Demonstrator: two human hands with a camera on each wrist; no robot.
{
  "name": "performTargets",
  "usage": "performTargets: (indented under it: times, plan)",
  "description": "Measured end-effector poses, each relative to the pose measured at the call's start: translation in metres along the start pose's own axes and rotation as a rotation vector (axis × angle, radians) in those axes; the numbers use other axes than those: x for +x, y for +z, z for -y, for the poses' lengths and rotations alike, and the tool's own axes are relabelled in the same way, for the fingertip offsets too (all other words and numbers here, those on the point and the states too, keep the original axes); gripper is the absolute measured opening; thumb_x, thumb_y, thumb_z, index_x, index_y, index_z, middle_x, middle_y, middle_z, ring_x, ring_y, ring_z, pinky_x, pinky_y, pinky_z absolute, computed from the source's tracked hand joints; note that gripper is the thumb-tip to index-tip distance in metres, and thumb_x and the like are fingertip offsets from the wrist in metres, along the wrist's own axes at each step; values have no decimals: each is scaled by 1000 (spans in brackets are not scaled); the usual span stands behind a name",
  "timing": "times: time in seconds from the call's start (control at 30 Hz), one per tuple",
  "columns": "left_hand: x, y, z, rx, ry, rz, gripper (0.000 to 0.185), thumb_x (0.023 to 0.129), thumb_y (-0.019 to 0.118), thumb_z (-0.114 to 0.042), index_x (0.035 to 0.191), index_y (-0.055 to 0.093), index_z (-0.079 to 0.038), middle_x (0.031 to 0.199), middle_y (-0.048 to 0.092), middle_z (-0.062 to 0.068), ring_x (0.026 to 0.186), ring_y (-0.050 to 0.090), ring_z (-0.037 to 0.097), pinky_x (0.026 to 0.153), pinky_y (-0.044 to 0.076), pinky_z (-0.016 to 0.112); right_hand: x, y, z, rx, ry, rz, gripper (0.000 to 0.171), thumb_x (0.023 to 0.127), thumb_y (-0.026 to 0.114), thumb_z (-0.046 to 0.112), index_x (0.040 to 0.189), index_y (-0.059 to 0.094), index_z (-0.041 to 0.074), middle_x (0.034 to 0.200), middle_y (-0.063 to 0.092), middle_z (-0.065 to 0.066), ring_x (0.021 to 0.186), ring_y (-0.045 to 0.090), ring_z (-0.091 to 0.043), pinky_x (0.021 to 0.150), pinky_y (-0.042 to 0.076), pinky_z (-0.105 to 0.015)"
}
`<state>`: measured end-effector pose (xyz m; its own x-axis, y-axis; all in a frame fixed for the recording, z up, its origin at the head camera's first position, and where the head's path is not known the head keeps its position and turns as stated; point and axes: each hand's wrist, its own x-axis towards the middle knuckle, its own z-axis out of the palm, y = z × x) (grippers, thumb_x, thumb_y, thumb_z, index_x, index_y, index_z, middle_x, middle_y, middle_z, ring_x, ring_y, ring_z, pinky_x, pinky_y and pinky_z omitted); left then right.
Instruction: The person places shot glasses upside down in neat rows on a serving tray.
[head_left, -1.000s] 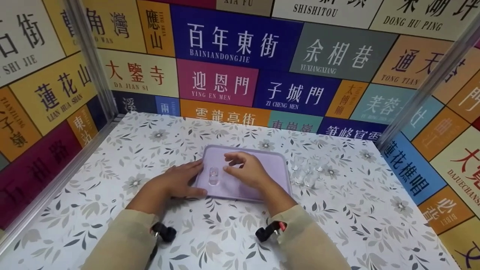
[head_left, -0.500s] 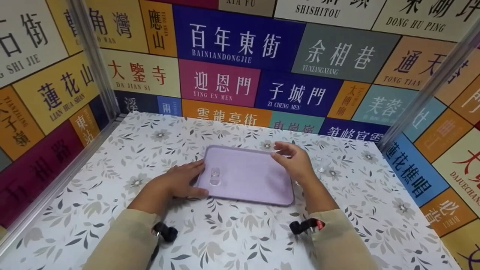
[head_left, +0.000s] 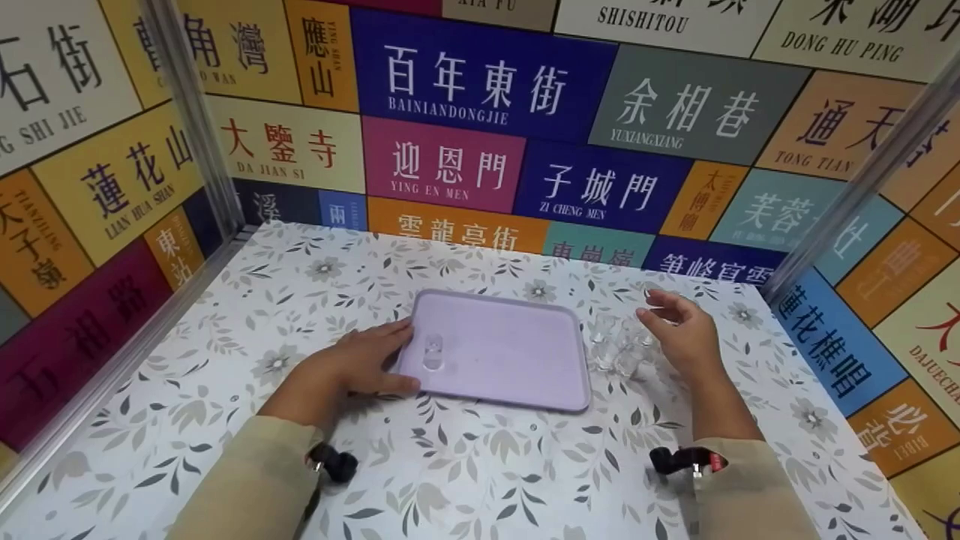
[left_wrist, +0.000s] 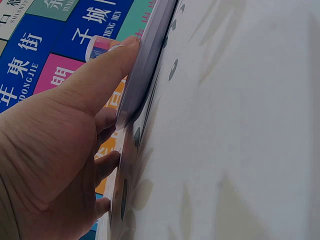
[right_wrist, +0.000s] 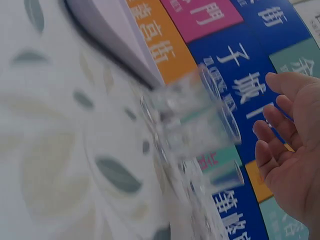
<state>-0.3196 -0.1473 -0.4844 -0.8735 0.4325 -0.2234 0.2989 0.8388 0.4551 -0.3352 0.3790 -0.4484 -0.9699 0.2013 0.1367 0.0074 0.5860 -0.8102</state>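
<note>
floral table (head_left: 480,480) — left hand (head_left: 360,364) on tray (head_left: 510,352) — right hand (head_left: 686,337) near glasses (head_left: 619,349)

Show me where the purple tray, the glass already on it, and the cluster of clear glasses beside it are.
purple tray (head_left: 517,360): head view, bare middle of its surface.
glass on the tray (head_left: 433,352): head view, its body.
cluster of clear glasses (head_left: 619,346): head view, middle of the group.

The person is wearing long beige sleeves (head_left: 247,480) reaching down to both wrists, and both hands are going bare, with no gloves or rings showing. A small black camera mount (head_left: 334,463) is sitting at the left cuff, while the black mount (head_left: 679,460) at the right cuff is showing a red part.
</note>
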Motion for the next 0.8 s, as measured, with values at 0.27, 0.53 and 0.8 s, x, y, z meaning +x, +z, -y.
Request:
performTargets:
  times: [0.27, 0.53, 0.8]
  plan:
    - [-1, -2, -1, 3, -9, -4, 113, 85, 72, -78, 173, 19, -30, 182, 8, -12, 170, 12, 33, 137, 6, 66, 4, -15, -15, 42, 97, -14, 78, 91, 75, 68, 155, 57, 27, 156, 61, -5, 134, 57, -14, 86, 54, -10]
    - [-2, -2, -3, -18, -40, 6, 113, 84, 74, -78, 172, 18, -34, 182, 7, -16, 170, 9, 34, 136, 6, 68, 6, -20, -28, 83, 111, -24, 75, 93, 76, 61, 156, 57, 25, 158, 58, -6, 132, 58, -12, 87, 54, -10]
    - [-4, -2, -5, -13, -25, -3, 114, 85, 74, -76, 173, 19, -30, 182, 8, -14, 170, 11, 32, 138, 2, 64, 10, -17, -47, 71, 143, 33, 83, 96, 76, 56, 165, 44, 21, 167, 49, -8, 153, 47, -28, 105, 51, -22]
